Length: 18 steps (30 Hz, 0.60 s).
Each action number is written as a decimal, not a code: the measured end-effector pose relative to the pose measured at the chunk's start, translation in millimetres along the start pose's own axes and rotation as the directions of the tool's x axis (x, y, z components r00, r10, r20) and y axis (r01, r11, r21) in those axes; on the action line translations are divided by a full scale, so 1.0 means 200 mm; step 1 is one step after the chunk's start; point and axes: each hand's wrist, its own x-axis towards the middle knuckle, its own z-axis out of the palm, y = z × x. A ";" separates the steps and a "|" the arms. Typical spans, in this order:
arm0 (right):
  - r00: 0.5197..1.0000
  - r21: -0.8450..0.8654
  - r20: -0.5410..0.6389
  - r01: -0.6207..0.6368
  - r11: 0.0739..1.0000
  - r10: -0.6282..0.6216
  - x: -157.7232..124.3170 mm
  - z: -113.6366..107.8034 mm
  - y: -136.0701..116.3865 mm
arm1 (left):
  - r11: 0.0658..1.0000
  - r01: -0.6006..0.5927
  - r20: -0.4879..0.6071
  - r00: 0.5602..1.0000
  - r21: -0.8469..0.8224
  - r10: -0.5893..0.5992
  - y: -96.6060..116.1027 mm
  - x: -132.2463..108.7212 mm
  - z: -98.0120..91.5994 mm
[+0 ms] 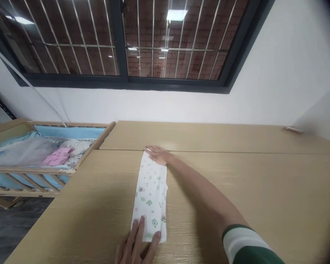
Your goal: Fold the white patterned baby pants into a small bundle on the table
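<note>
A long folded strip of white baby cloth, printed with small green and pink motifs, lies flat on the light wood-grain table. My right hand rests palm down across its far end, fingers straight and pointing left. My left hand lies at the near end, its fingers spread on the cloth and its thumb by the right edge. Part of that hand is cut off by the bottom of the view. A green-and-white striped sleeve covers my right upper arm.
A wooden crib with blue padding, holding grey, pink and white fabrics, stands beyond the table's left edge. A seam crosses the tabletop. A small wooden piece lies at the far right corner. Behind stand a white wall and a barred window.
</note>
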 end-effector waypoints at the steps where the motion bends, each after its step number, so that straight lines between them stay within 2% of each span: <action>1: 1.000 -0.015 -0.010 -0.021 1.000 0.021 0.01 -0.01 0.01 | 0.999 -0.038 -0.003 0.999 -0.005 0.038 -0.01 0.02 0.00; 3: 0.996 -0.040 -0.078 -0.049 0.998 0.046 0.02 -0.03 -0.01 | 0.993 -0.115 -0.006 0.993 -0.031 0.115 -0.06 0.07 -0.02; 5: 0.979 -0.059 -0.204 -0.019 0.998 0.007 -0.01 -0.06 -0.06 | 0.985 -0.140 0.018 0.990 -0.096 0.143 -0.11 0.11 -0.04; 7: 0.947 -0.073 -0.319 0.019 0.997 -0.041 -0.09 -0.10 -0.16 | 0.972 -0.137 0.043 0.988 -0.193 0.148 -0.17 0.15 -0.07; 9: 0.931 -0.053 -0.364 0.025 0.998 -0.042 -0.24 -0.14 -0.31 | 0.950 -0.122 0.044 0.989 -0.287 0.140 -0.22 0.18 -0.09; 11: 0.942 0.040 -0.332 0.064 0.997 -0.047 -0.44 -0.15 -0.49 | 0.924 -0.119 0.014 0.991 -0.363 0.133 -0.26 0.20 -0.10; 14: 0.964 0.242 -0.187 0.231 0.942 -0.188 -0.80 -0.13 -0.74 | 0.897 -0.147 -0.018 0.988 -0.418 0.153 -0.30 0.22 -0.10; 15: 0.965 0.285 -0.148 0.252 0.925 -0.217 -0.91 -0.12 -0.81 | 0.893 -0.169 -0.019 0.984 -0.416 0.177 -0.30 0.21 -0.11; 18: 0.975 0.258 -0.127 0.209 0.943 -0.181 -1.19 -0.03 -0.94 | 0.885 -0.271 -0.039 0.960 -0.379 0.278 -0.32 0.18 -0.11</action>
